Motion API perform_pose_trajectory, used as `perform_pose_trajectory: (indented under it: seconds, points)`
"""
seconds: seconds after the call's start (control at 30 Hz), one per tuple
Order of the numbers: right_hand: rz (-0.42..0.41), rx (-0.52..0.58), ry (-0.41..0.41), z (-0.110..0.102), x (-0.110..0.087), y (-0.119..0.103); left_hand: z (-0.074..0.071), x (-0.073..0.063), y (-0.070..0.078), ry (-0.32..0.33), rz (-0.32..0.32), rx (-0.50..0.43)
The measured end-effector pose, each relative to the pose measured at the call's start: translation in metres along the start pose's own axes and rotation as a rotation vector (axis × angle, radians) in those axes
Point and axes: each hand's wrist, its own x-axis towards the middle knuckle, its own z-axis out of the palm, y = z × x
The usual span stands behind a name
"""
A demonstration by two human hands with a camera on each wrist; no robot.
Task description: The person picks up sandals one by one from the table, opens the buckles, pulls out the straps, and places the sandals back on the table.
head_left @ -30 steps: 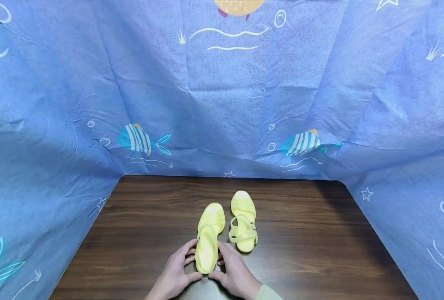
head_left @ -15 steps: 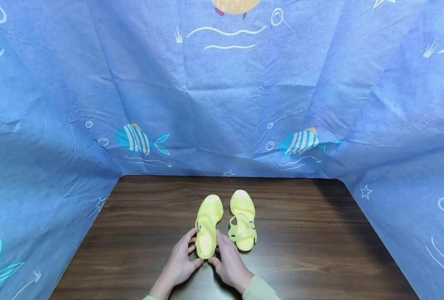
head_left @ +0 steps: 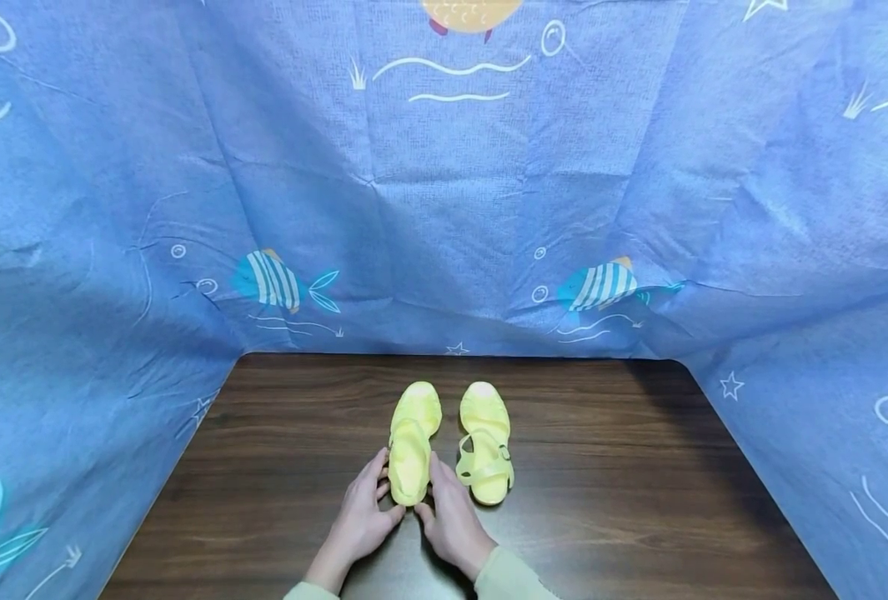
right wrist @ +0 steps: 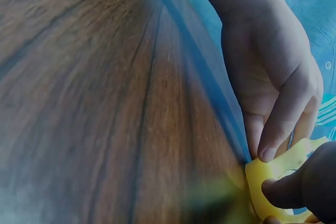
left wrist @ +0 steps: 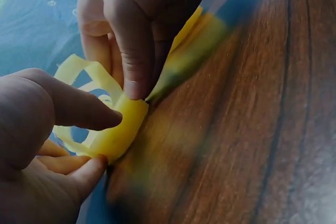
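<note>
Two pale yellow jelly sandals lie on the table with toes toward the back. Around the heel of the left sandal (head_left: 417, 408) are both hands. My left hand (head_left: 357, 518) grips its left side, thumb at the back of the heel. On the opposite side my right hand (head_left: 454, 518) holds it, the thumb also close behind the heel. In the left wrist view the yellow heel (left wrist: 122, 137) shows between the fingers of both hands. Just right of my right hand rests the right sandal (head_left: 486, 417), its strap and buckle visible, untouched.
The dark wood-grain table (head_left: 639, 500) extends to both sides of the sandals. A blue cloth (head_left: 444, 208) printed with fish and bubbles hangs behind the table and at both sides.
Both hands have slid the left sandal away from the body and slightly left, so its toe is now level with the other sandal's toe. The right sandal has stayed put.
</note>
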Motion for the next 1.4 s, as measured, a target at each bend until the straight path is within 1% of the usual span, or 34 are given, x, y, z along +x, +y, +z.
perform_pose_trajectory:
  seconds: [0.1, 0.2, 0.3, 0.37, 0.4, 0.43, 0.53, 0.63, 0.67, 0.73, 0.8, 0.87, 0.93, 0.97, 1.03, 1.1, 1.17, 1.2, 1.27, 1.4]
  points:
    - [-0.014, -0.007, -0.016, -0.004, -0.004, 0.0, -0.001, -0.005, 0.002, 0.001, -0.02, 0.006]
    - [-0.031, -0.007, -0.053, -0.011, -0.012, 0.001, -0.005, -0.013, 0.005, 0.044, -0.056, 0.026]
    - [-0.055, 0.022, -0.098, -0.018, -0.02, 0.002, -0.011, -0.023, 0.007, 0.112, -0.097, 0.13]
    - [-0.076, 0.057, -0.118, -0.024, -0.025, 0.004, -0.015, -0.028, 0.008, 0.117, -0.113, 0.197]
    - [-0.092, 0.078, -0.121, -0.027, -0.027, 0.005, -0.017, -0.031, 0.009, 0.102, -0.114, 0.237]
    - [-0.104, 0.095, -0.123, -0.031, -0.029, 0.006, -0.019, -0.033, 0.01, 0.071, -0.105, 0.273]
    - [-0.148, 0.154, -0.12, -0.042, -0.033, 0.01, -0.022, -0.037, 0.012, -0.083, -0.051, 0.274]
    - [-0.198, 0.211, -0.119, -0.052, -0.038, 0.017, -0.018, -0.038, 0.013, -0.245, 0.042, 0.22]
    - [-0.215, 0.231, -0.118, -0.054, -0.039, 0.02, -0.015, -0.038, 0.013, -0.286, 0.069, 0.192]
    - [-0.256, 0.252, -0.094, -0.059, -0.043, 0.026, -0.009, -0.039, 0.013, -0.344, 0.112, 0.136]
    - [-0.302, 0.254, -0.04, -0.062, -0.045, 0.033, -0.001, -0.039, 0.013, -0.367, 0.145, 0.088]
    - [-0.334, 0.222, 0.041, -0.065, -0.045, 0.04, 0.007, -0.04, 0.014, -0.353, 0.176, 0.047]
    - [-0.354, 0.17, 0.133, -0.068, -0.045, 0.047, 0.016, -0.041, 0.016, -0.326, 0.208, 0.028]
    - [-0.347, 0.139, 0.171, -0.071, -0.044, 0.051, 0.02, -0.041, 0.016, -0.307, 0.231, 0.023]
    - [-0.32, 0.071, 0.237, -0.076, -0.042, 0.058, 0.029, -0.04, 0.019, -0.283, 0.244, 0.011]
    - [-0.269, 0.023, 0.277, -0.081, -0.039, 0.065, 0.038, -0.038, 0.022, -0.278, 0.224, 0.002]
    - [-0.196, -0.009, 0.29, -0.087, -0.035, 0.072, 0.047, -0.034, 0.025, -0.284, 0.187, -0.031]
    - [-0.152, -0.023, 0.285, -0.09, -0.034, 0.075, 0.051, -0.032, 0.026, -0.286, 0.161, -0.038]
    - [-0.052, -0.021, 0.24, -0.095, -0.03, 0.082, 0.058, -0.027, 0.029, -0.286, 0.115, -0.057]
    - [0.134, 0.02, 0.092, -0.1, -0.024, 0.093, 0.071, -0.016, 0.032, -0.257, 0.061, -0.087]
